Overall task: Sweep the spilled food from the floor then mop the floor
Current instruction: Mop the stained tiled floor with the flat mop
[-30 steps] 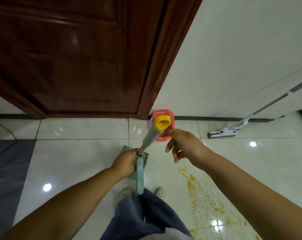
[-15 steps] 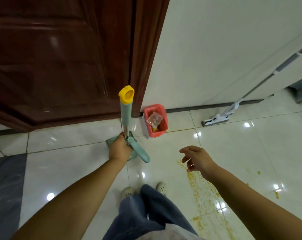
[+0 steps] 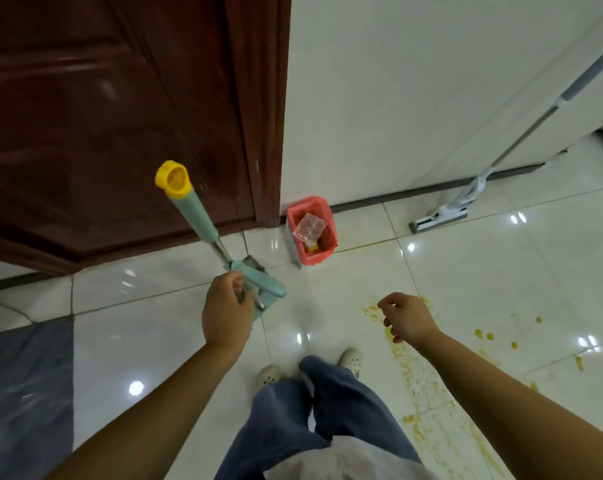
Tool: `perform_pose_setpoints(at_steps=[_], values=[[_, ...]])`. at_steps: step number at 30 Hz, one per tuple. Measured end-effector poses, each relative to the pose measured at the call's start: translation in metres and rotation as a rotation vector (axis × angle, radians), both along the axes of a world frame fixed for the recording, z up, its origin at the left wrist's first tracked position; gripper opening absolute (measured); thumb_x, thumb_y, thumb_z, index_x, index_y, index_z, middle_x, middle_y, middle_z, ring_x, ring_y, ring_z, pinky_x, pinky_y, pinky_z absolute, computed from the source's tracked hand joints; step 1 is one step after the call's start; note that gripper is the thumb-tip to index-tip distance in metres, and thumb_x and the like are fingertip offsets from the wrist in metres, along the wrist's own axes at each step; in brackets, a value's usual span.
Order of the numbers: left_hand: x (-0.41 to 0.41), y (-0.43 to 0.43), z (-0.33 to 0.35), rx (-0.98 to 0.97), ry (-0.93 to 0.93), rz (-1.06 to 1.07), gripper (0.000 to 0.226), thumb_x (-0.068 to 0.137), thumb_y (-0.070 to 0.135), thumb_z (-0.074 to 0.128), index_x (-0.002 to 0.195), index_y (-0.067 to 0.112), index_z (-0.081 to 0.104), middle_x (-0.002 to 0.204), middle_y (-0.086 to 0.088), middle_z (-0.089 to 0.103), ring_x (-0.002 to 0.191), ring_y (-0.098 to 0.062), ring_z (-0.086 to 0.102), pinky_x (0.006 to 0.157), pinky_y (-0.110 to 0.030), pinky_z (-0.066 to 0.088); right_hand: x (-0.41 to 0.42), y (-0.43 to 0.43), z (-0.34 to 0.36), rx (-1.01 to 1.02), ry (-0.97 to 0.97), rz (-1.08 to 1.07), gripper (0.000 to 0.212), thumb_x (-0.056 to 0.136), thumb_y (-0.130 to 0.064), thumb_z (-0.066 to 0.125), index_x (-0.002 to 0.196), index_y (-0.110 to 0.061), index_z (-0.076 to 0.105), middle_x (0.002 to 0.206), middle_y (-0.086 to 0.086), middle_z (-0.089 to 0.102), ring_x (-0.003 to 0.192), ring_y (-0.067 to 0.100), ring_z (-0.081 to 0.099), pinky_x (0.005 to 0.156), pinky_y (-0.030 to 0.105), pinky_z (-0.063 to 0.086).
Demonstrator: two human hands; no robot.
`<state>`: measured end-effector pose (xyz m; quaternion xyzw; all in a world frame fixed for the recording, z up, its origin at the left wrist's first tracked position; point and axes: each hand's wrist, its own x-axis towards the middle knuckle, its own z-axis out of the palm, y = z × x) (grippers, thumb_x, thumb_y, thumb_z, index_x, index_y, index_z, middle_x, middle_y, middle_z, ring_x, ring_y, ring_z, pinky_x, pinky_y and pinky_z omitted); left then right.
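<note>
From the head view, your left hand (image 3: pixel 227 315) is curled round the bare metal shaft of the teal-gripped broom with a yellow end cap (image 3: pixel 194 211). The broom tilts up and to the left, in front of the dark brown wooden door (image 3: pixel 120 116). Just right of your fingers sits a short teal plastic handle (image 3: pixel 263 282). It looks like the matching dustpan's, though its pan is mostly hidden. Your right hand (image 3: pixel 409 320) hangs free over the glossy white tiled floor (image 3: pixel 154 341), fingers loosely curled and pinching nothing.

The spilled food, a yellow smear with scattered crumbs (image 3: pixel 411 372), runs from under your right hand towards you, with more specks off to the right. A small red plastic bin (image 3: pixel 307 202) stands far, between the door frame and the spill, with a clear wrapper inside. The white flat mop with a long grey-and-white pole (image 3: pixel 440 213) leans on the white wall (image 3: pixel 397 81), far right.

What remains on the tiles looks more like residue than loose pieces, so you seem to be between sweeping and mopping. Next, stand the broom set somewhere stable near the door. Then step right, skirting the smear rather than treading in it, and take the mop pole with your free right hand.
</note>
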<state>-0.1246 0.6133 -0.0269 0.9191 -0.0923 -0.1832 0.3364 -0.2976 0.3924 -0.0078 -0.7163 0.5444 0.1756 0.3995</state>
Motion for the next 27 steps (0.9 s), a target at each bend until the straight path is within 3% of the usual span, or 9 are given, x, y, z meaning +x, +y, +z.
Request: perform_pose_setpoints(at_steps=[3,6,10,16,19,23,27], values=[[-0.013,-0.024,0.009,0.007,-0.065,-0.157,0.022,0.088,0.011,0.058,0.11,0.011,0.063,0.107,-0.003,0.063,0.099,-0.019,0.06,0.079,-0.023,0.046,-0.02,-0.028,-0.004,-0.18,0.131,0.227,0.029,0.097,-0.021,0.041,0.116,-0.015,0.063,0.096,0.009,0.067,0.078,0.025,0.064,0.068,0.031,0.054],[-0.018,-0.068,0.018,0.015,-0.127,-0.284,0.022,0.088,0.01,0.057,0.108,0.011,0.065,0.108,-0.002,0.064,0.102,-0.018,0.06,0.083,-0.023,0.044,-0.043,-0.063,-0.002,-0.3,0.235,0.369,0.031,0.098,-0.022,0.037,0.116,-0.017,0.062,0.109,0.007,0.068,0.093,0.025,0.065,0.068,0.025,0.046],[-0.026,-0.146,0.03,0.024,-0.206,-0.412,0.021,0.089,0.012,0.055,0.107,0.014,0.065,0.11,0.0,0.063,0.097,-0.014,0.058,0.078,-0.019,0.041,-0.081,-0.126,0.004,-0.406,0.298,0.468,0.03,0.098,-0.021,0.036,0.113,-0.014,0.061,0.107,0.006,0.067,0.095,0.025,0.064,0.067,0.027,0.045],[-0.048,-0.279,0.048,-0.033,-0.259,-0.538,0.013,0.088,0.014,0.058,0.098,0.014,0.066,0.097,0.0,0.062,0.081,-0.009,0.049,0.069,-0.019,0.035,-0.142,-0.232,0.022,-0.46,0.294,0.376,0.029,0.097,-0.021,0.038,0.113,-0.014,0.061,0.109,0.007,0.067,0.098,0.027,0.063,0.064,0.026,0.039],[-0.064,-0.341,0.05,-0.057,-0.215,-0.607,0.018,0.087,0.011,0.058,0.103,0.015,0.065,0.093,0.008,0.054,0.083,-0.006,0.049,0.074,-0.017,0.036,-0.165,-0.28,0.034,-0.508,0.29,0.325,0.029,0.097,-0.021,0.038,0.112,-0.013,0.062,0.106,0.007,0.067,0.096,0.027,0.064,0.065,0.028,0.043],[-0.081,-0.416,0.051,-0.069,-0.144,-0.762,0.021,0.087,0.013,0.057,0.106,0.019,0.062,0.095,0.01,0.053,0.089,-0.01,0.055,0.083,-0.027,0.049,-0.183,-0.333,0.046,-0.533,0.274,0.226,0.029,0.097,-0.022,0.038,0.113,-0.015,0.062,0.106,0.005,0.067,0.095,0.026,0.064,0.067,0.028,0.046],[-0.086,-0.506,0.055,-0.063,-0.201,-0.895,0.021,0.086,0.015,0.059,0.106,0.017,0.063,0.094,0.009,0.054,0.085,-0.008,0.052,0.074,-0.019,0.039,-0.192,-0.387,0.055,-0.54,0.257,0.132,0.03,0.097,-0.022,0.037,0.113,-0.015,0.061,0.106,0.006,0.067,0.094,0.026,0.064,0.066,0.029,0.046]])
